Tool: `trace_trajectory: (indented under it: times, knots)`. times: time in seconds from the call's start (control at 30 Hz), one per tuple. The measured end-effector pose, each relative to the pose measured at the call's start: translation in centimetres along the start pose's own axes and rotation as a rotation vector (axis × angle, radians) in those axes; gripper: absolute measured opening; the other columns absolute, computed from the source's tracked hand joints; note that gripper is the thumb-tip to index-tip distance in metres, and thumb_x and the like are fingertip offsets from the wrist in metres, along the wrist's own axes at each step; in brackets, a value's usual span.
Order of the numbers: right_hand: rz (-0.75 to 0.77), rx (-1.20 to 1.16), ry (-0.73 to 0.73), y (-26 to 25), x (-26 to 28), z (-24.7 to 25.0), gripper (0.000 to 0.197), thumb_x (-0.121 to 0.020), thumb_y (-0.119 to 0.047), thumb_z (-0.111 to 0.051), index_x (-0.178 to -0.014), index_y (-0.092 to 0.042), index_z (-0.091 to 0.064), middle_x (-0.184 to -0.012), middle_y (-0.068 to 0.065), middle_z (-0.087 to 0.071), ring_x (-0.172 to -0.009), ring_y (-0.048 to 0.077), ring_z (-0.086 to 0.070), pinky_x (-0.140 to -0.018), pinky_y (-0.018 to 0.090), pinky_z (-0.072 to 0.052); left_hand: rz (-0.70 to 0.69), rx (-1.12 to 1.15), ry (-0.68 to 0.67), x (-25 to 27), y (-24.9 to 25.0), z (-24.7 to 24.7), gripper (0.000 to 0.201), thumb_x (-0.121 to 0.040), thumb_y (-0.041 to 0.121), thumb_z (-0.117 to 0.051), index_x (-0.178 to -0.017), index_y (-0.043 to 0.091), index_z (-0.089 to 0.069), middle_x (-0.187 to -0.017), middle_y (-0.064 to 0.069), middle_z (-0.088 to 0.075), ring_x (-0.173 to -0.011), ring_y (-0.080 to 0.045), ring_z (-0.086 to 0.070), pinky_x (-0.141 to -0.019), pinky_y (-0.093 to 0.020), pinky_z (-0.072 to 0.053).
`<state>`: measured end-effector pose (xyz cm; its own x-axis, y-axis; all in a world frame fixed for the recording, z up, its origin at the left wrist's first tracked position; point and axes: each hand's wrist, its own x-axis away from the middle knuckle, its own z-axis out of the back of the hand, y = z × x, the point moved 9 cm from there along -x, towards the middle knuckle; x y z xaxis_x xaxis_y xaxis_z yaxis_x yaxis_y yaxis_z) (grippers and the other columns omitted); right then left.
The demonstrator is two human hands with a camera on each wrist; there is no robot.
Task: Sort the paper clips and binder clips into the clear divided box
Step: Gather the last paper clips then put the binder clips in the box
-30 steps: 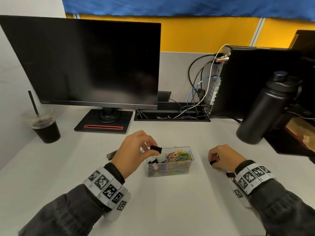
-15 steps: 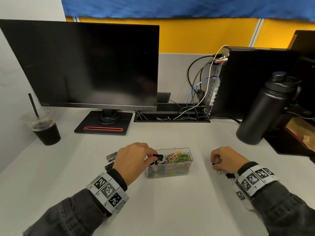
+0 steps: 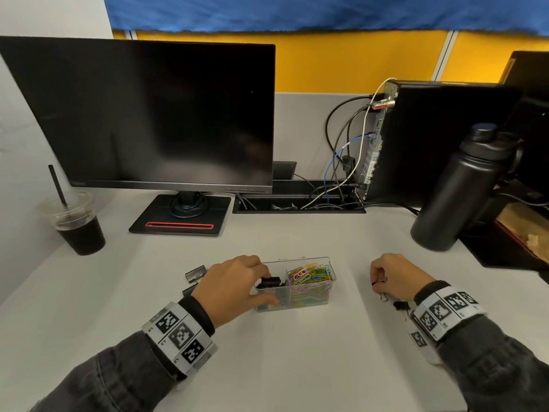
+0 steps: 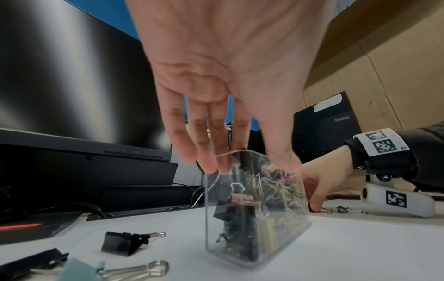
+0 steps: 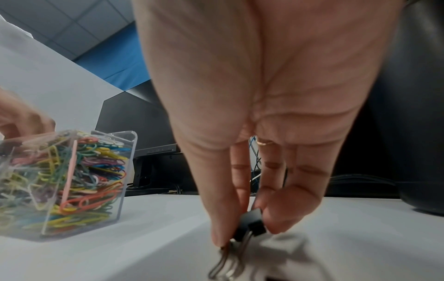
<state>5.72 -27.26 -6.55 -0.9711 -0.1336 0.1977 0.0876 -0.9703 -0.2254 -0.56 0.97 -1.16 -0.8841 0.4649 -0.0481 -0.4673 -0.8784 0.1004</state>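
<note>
A clear divided box (image 3: 309, 295) is standing on the white desk (image 3: 297, 352) between the two hands, its two compartments side by side. The right compartment is holding a heap of coloured paper clips (image 3: 310, 276), filling it nearly to the rim. The left compartment is holding black binder clips (image 4: 236, 224) with wire handles, packed loosely.

The left hand (image 3: 234, 285) is reaching over the left compartment, its fingertips at the rim and pinching a black binder clip (image 3: 271, 282) just above the pile; the thumb is lying against the near wall of the box. In the left wrist view the fingers are pointing down together into the opening.

The right hand (image 3: 396, 279) is hovering low over the desk to the right of the box, thumb and forefinger pinching a small black binder clip (image 5: 250, 224) whose wire loops are hanging down towards the desk. A few more small binder clips (image 3: 401, 306) are lying by the right wrist.

Left of the box, more loose binder clips (image 4: 125, 243) are lying on the desk, one of them pale green, with wire handles sticking out
</note>
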Motion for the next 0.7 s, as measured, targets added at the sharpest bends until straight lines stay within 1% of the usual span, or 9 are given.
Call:
trace_trajectory:
  times: [0.07,0.13,0.2,0.3,0.4,0.43,0.5,0.6,0.7]
  knots:
    - [0.0,-0.005,0.0,0.0,0.1,0.0,0.009,-0.08,-0.014,-0.07,-0.078,-0.019,-0.062,-0.083,-0.008,-0.055,-0.073,0.007,-0.054,-0.058,0.012,-0.038,-0.006,-0.047,-0.04,0.0,0.0,-0.2,0.044,-0.086,0.057,-0.05,-0.117,0.026,-0.055,-0.115,0.01,-0.055,-0.104,-0.012,-0.053,-0.076,-0.03,-0.048]
    - [-0.001,-0.018,0.004,-0.1,0.1,0.1,0.012,-0.08,-0.013,-0.07,-0.077,-0.019,-0.061,-0.083,-0.006,-0.058,-0.073,0.007,-0.055,-0.056,0.011,-0.037,-0.007,-0.094,-0.078,-0.1,0.1,-0.4,0.035,-0.09,0.05,-0.05,-0.11,0.022,-0.056,-0.114,0.007,-0.054,-0.1,-0.015,-0.054,-0.074,-0.028,-0.046]
    - [-0.002,-0.021,0.01,-0.1,0.1,0.2,0.011,-0.08,-0.012,-0.07,-0.077,-0.018,-0.061,-0.082,-0.006,-0.058,-0.071,0.006,-0.055,-0.054,0.011,-0.037,-0.004,-0.108,-0.104,-0.2,0.1,-0.5,0.033,-0.091,0.048,-0.05,-0.109,0.022,-0.057,-0.113,0.006,-0.054,-0.094,-0.018,-0.056,-0.072,-0.028,-0.045]
    - [-0.013,-0.035,0.015,0.0,0.1,0.2,0.008,-0.079,-0.012,-0.07,-0.081,-0.014,-0.063,-0.079,-0.006,-0.058,-0.068,0.007,-0.055,-0.054,0.011,-0.037,-0.016,-0.118,-0.101,-0.2,0.3,-0.4,0.033,-0.091,0.047,-0.05,-0.113,0.024,-0.058,-0.118,0.009,-0.053,-0.096,-0.017,-0.057,-0.072,-0.029,-0.045]
    - [-0.031,-0.06,0.017,0.2,0.2,0.3,0.01,-0.079,-0.012,-0.071,-0.082,-0.016,-0.062,-0.08,-0.003,-0.06,-0.069,0.01,-0.057,-0.057,0.013,-0.041,-0.035,-0.08,-0.053,0.0,0.3,-0.1,0.034,-0.09,0.046,-0.052,-0.121,0.03,-0.055,-0.123,0.013,-0.051,-0.101,-0.015,-0.057,-0.072,-0.031,-0.047]
    - [-0.033,-0.06,0.017,0.2,0.2,0.5,0.01,-0.08,-0.012,-0.07,-0.082,-0.017,-0.061,-0.081,-0.002,-0.061,-0.07,0.011,-0.058,-0.058,0.013,-0.041,-0.039,-0.065,-0.042,0.0,0.2,-0.1,0.034,-0.09,0.045,-0.052,-0.122,0.032,-0.054,-0.123,0.014,-0.051,-0.102,-0.015,-0.057,-0.071,-0.031,-0.047]
    - [-0.021,-0.035,0.03,-0.1,0.3,1.2,0.009,-0.082,-0.012,-0.068,-0.082,-0.019,-0.061,-0.084,-0.001,-0.062,-0.072,0.01,-0.057,-0.058,0.013,-0.04,-0.043,-0.044,-0.037,0.1,0.2,-0.2,0.028,-0.091,0.043,-0.053,-0.117,0.033,-0.056,-0.119,0.014,-0.053,-0.099,-0.015,-0.058,-0.068,-0.03,-0.045]
    - [0.02,-0.005,0.096,-1.1,0.6,3.1,0.009,-0.084,-0.013,-0.065,-0.083,-0.021,-0.062,-0.085,-0.002,-0.061,-0.072,0.009,-0.054,-0.058,0.011,-0.036,-0.024,-0.049,-0.04,0.2,0.2,-0.2,0.021,-0.092,0.043,-0.052,-0.107,0.03,-0.057,-0.112,0.013,-0.055,-0.092,-0.014,-0.058,-0.065,-0.027,-0.041]
    - [0.108,-0.039,0.218,-3.7,1.3,5.8,0.008,-0.085,-0.012,-0.064,-0.085,-0.02,-0.065,-0.081,-0.002,-0.062,-0.066,0.004,-0.052,-0.057,0.01,-0.034,-0.009,-0.085,-0.042,0.2,0.0,-0.1,0.023,-0.091,0.046,-0.051,-0.102,0.026,-0.055,-0.11,0.012,-0.053,-0.086,-0.013,-0.055,-0.064,-0.025,-0.038]
